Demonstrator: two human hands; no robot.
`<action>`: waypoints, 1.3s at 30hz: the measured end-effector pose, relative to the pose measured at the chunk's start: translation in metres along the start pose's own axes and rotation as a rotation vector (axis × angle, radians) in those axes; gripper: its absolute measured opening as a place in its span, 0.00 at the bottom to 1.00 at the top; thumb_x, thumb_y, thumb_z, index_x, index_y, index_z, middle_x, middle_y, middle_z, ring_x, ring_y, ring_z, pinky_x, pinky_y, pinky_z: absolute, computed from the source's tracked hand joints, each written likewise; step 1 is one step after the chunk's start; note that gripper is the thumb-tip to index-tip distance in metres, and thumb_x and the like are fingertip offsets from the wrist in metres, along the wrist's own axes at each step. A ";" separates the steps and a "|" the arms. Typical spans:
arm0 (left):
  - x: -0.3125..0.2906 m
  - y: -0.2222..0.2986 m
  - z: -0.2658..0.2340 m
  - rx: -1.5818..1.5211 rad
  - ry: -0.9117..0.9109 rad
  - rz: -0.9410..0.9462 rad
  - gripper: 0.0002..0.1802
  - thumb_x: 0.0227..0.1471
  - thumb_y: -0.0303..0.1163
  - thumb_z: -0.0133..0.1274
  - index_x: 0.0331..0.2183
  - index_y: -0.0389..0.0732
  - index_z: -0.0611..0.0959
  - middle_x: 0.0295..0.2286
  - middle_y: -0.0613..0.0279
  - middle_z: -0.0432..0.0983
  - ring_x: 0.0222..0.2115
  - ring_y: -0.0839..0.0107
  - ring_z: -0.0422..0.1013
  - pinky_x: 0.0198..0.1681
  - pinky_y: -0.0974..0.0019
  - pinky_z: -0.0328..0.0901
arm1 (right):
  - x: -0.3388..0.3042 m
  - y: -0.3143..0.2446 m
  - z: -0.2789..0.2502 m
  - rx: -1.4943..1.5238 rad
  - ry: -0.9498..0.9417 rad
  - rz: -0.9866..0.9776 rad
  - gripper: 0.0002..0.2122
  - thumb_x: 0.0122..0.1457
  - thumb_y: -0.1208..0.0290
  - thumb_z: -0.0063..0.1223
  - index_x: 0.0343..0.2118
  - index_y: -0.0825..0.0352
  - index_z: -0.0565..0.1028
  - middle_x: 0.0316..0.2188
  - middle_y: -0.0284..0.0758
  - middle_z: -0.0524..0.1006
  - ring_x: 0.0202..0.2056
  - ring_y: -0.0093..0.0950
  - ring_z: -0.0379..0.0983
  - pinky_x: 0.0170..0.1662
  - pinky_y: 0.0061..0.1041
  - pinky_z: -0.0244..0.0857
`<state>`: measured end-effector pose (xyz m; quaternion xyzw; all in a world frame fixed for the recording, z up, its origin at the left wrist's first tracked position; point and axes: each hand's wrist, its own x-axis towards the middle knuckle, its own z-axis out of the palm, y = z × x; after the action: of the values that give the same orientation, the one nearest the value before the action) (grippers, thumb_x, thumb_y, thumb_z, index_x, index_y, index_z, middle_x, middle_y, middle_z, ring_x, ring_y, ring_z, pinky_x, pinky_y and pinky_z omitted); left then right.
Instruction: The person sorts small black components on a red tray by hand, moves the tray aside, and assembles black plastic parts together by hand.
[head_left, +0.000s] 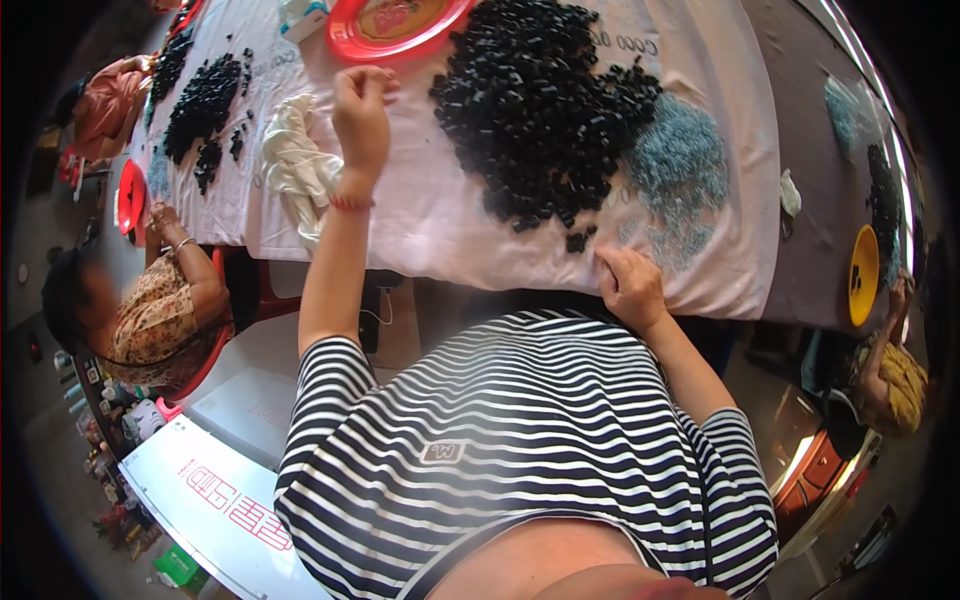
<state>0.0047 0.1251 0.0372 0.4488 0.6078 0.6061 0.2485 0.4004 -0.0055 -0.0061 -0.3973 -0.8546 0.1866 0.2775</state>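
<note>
My left hand [362, 115] is raised over the cloth just below a red plate [345, 45], its fingers curled together; anything in them is too small to make out. At the table's near edge my right hand [632, 285] is closed in a pinch, and what it may hold is hidden. Just beyond its fingertips lie a few black pieces at the tip of a large heap of small black plastic pieces [530, 110]. Beside that heap, to the right, spreads a pile of small silvery-blue metal parts [680, 160].
A crumpled white cloth [295, 165] lies left of my left forearm. Another black heap [205, 100] is farther left, near a seated person [165, 300] and a red dish [130, 197]. To the right, another person [890, 385] sits by a yellow dish [863, 275].
</note>
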 end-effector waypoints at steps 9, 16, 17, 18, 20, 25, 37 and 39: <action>-0.195 0.053 0.078 -0.459 -0.521 -0.550 0.10 0.62 0.30 0.54 0.42 0.34 0.77 0.33 0.59 0.79 0.31 0.75 0.76 0.37 0.72 0.73 | 0.001 -0.004 -0.014 0.342 0.002 0.155 0.12 0.56 0.82 0.54 0.43 0.66 0.77 0.30 0.39 0.77 0.27 0.34 0.74 0.31 0.30 0.67; -0.242 0.054 0.095 0.187 -0.607 0.003 0.16 0.52 0.30 0.62 0.41 0.36 0.77 0.29 0.54 0.77 0.29 0.62 0.75 0.32 0.63 0.69 | 0.000 -0.012 -0.026 0.265 0.034 0.063 0.11 0.58 0.82 0.57 0.44 0.68 0.77 0.31 0.35 0.75 0.27 0.25 0.70 0.31 0.22 0.66; -0.244 0.053 0.099 0.189 -0.603 -0.007 0.16 0.52 0.30 0.62 0.41 0.36 0.77 0.29 0.54 0.77 0.29 0.62 0.75 0.32 0.63 0.69 | -0.003 -0.009 -0.025 0.271 0.025 0.064 0.11 0.58 0.82 0.57 0.44 0.68 0.77 0.31 0.35 0.75 0.27 0.25 0.70 0.31 0.22 0.66; -0.245 0.054 0.103 0.245 -0.588 0.073 0.17 0.51 0.30 0.62 0.42 0.36 0.77 0.28 0.55 0.77 0.28 0.62 0.75 0.32 0.63 0.69 | -0.007 -0.007 -0.025 0.292 0.075 0.110 0.11 0.59 0.82 0.57 0.44 0.68 0.77 0.31 0.35 0.75 0.27 0.24 0.70 0.31 0.22 0.66; -0.243 0.060 0.114 0.266 -0.563 0.090 0.19 0.50 0.31 0.63 0.43 0.37 0.76 0.28 0.56 0.77 0.29 0.61 0.75 0.32 0.62 0.69 | -0.010 -0.003 -0.027 0.309 0.154 0.172 0.11 0.60 0.81 0.56 0.45 0.68 0.77 0.32 0.34 0.76 0.28 0.22 0.69 0.32 0.20 0.65; -0.252 0.049 0.130 0.034 -0.491 -0.164 0.19 0.50 0.31 0.63 0.43 0.39 0.76 0.27 0.57 0.78 0.31 0.59 0.75 0.33 0.62 0.69 | -0.021 0.001 -0.032 0.307 0.197 0.256 0.09 0.59 0.81 0.56 0.43 0.68 0.78 0.34 0.36 0.77 0.29 0.26 0.73 0.33 0.23 0.67; -0.259 0.042 0.124 0.443 -0.373 0.300 0.19 0.51 0.34 0.62 0.43 0.41 0.77 0.31 0.60 0.77 0.32 0.60 0.75 0.33 0.60 0.70 | -0.043 0.014 -0.019 0.270 0.257 0.194 0.10 0.59 0.82 0.56 0.44 0.68 0.78 0.33 0.37 0.77 0.28 0.26 0.72 0.33 0.23 0.67; -0.257 0.035 0.110 0.434 -0.221 0.277 0.15 0.54 0.32 0.60 0.43 0.42 0.79 0.30 0.59 0.77 0.32 0.59 0.75 0.32 0.59 0.70 | -0.043 0.015 -0.020 0.281 0.245 0.231 0.10 0.59 0.81 0.56 0.44 0.68 0.78 0.32 0.37 0.77 0.27 0.25 0.71 0.32 0.23 0.66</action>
<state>0.2281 -0.0406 -0.0066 0.6337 0.6256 0.4373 0.1262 0.4443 -0.0278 -0.0121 -0.4695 -0.7290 0.2848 0.4086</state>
